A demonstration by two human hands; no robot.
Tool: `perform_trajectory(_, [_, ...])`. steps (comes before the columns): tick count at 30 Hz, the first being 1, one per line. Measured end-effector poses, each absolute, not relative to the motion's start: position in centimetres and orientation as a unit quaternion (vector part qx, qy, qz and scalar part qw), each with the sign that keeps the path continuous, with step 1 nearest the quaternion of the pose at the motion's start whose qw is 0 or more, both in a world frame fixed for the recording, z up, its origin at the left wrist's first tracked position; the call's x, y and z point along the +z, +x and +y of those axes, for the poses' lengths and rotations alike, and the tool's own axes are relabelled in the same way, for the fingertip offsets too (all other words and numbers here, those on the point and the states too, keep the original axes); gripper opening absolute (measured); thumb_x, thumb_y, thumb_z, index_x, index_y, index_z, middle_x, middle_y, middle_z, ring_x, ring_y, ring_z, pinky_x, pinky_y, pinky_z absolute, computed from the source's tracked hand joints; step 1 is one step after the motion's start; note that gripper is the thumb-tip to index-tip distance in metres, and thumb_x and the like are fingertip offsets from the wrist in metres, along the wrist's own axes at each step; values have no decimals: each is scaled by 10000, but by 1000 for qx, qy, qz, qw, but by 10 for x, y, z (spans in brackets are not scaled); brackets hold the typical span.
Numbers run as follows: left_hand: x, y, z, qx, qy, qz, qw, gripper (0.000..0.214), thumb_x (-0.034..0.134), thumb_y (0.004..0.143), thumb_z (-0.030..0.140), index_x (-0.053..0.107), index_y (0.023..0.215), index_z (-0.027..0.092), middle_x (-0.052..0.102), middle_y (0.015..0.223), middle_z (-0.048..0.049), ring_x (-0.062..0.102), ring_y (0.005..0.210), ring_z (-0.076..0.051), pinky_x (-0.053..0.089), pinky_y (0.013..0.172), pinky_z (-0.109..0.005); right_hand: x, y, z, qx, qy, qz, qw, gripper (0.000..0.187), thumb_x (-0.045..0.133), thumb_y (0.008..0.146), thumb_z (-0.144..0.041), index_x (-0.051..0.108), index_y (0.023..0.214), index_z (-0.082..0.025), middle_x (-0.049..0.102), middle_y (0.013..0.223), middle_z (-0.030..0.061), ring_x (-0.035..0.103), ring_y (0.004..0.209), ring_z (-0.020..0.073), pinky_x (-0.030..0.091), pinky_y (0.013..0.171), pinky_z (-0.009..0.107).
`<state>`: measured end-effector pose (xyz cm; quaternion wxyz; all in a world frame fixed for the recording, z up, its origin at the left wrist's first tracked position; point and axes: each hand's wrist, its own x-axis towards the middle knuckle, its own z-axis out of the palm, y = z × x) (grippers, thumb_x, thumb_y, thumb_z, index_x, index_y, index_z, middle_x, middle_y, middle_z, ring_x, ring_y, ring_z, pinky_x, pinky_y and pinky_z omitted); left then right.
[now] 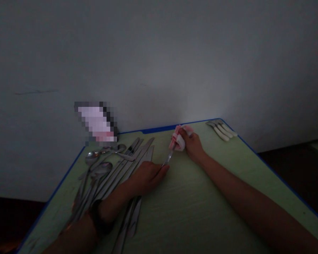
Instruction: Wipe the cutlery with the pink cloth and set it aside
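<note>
My left hand (150, 175), with a black band on the wrist, pinches one end of a slim shiny piece of metal cutlery (169, 157). Its other end runs up into a pink and white cloth (179, 141), so I cannot tell which kind of cutlery it is. My right hand (192, 143) is closed on the cloth, bunching it around that end. Several table knives (116, 176) lie side by side beneath and beside my left forearm. Left of them are several metal spoons (102, 169), partly overlapping one another.
Several forks with white handles (222, 131) lie together at the table's far right corner. A pixelated, bright-faced object (96, 121) leans at the far left against the grey wall (159, 63). The pale green table (217, 211) has a blue edge.
</note>
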<state>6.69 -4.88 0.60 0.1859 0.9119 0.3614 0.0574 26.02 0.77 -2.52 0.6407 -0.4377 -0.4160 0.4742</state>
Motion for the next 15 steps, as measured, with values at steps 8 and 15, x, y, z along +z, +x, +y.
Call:
perform_trajectory(8, [3,69,-50,55,911,374,164,502,244,957,393,492,591,154,428,479,28,404,433,-79,252,484,-218,-22,265,4,477,-453,-468,591,375,627,690,-515,643,743,-144,632,650,13,533,545,108,410,531,224])
perform_trajectory(15, [2,70,-52,47,925,357,122,492,251,951,415,547,657,155,525,519,-1,489,469,-104,302,510,-219,-17,265,0,437,-486,-508,561,397,587,716,-529,627,730,-134,624,642,16,515,543,110,380,501,213])
